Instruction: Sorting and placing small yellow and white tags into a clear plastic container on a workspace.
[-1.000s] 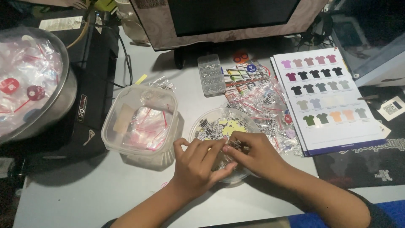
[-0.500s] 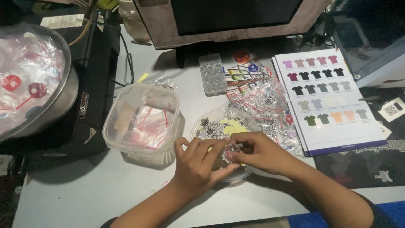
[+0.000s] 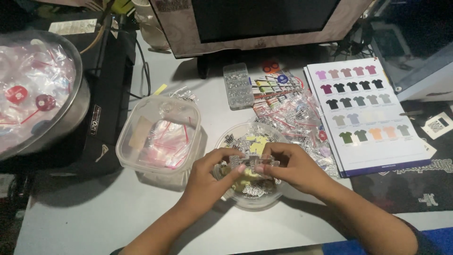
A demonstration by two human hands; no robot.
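Observation:
My left hand [image 3: 211, 175] and my right hand [image 3: 291, 166] meet over a round clear bowl [image 3: 236, 137] filled with small black, white and yellow printed pieces. Together the fingertips pinch one small clear flat piece [image 3: 257, 163] just above the bowl's middle. A square clear plastic tub [image 3: 159, 134] with small clear bags edged in red stands just left of the bowl, close to my left wrist.
A colour chart of small shirts [image 3: 363, 111] lies to the right. Loose clear packets [image 3: 297, 113], a clear bead box [image 3: 237, 86] and striped cards [image 3: 273, 87] lie behind the bowl. A monitor [image 3: 255, 23] stands at the back; a metal bowl of bags [image 3: 35, 89] at left.
Both hands stay over the round bowl with only small finger movements on the clear piece. Nothing else has moved.

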